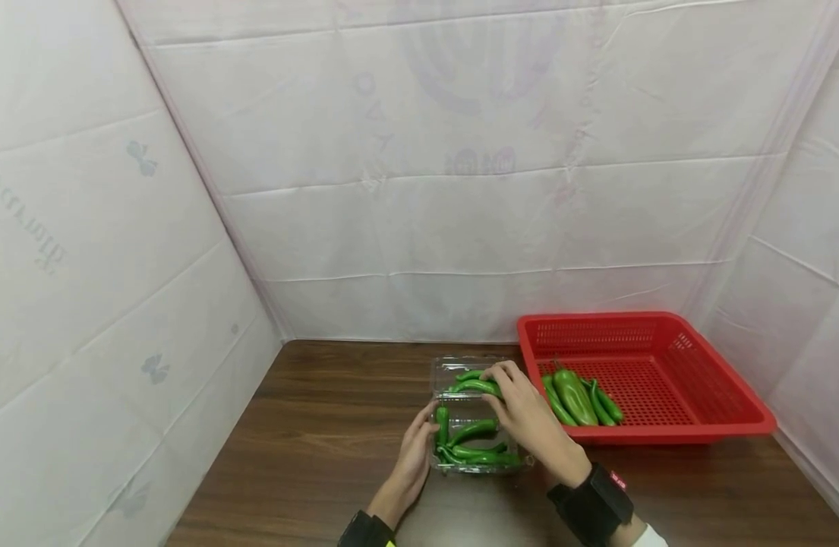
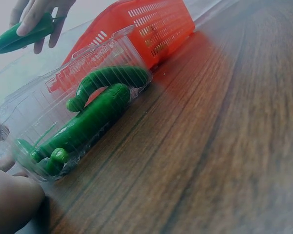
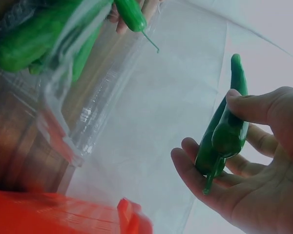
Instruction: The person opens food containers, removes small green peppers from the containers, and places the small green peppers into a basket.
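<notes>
We hold a green chilli pepper in our right hand, over the far half of the clear plastic clamshell box that sits on the wooden table. In the right wrist view the same pepper lies across our curled fingers with the thumb pressed on top of it; a second pepper seems to lie under it in the same grip, though we cannot be sure. From the head view its long axis runs roughly left to right, slightly arched, with one end over the box's left side and the other hidden under our hand. Which end carries the stalk we cannot tell from there; the right wrist view shows a thin stalk pointing down toward the heel of the palm.

Our left hand rests against the near left edge of the box, fingers bent lightly along its wall, steadying it without lifting it. The near half of the box already holds several peppers, most lying lengthwise across it.

We judge the step in hand to be packing: a pepper carried from the red basket just to the right, where a few more peppers lie, and now about to be laid in. The next move, as we read it, calls for lowering the pepper so its length lines up with the box, then easing the thumb off.
</notes>
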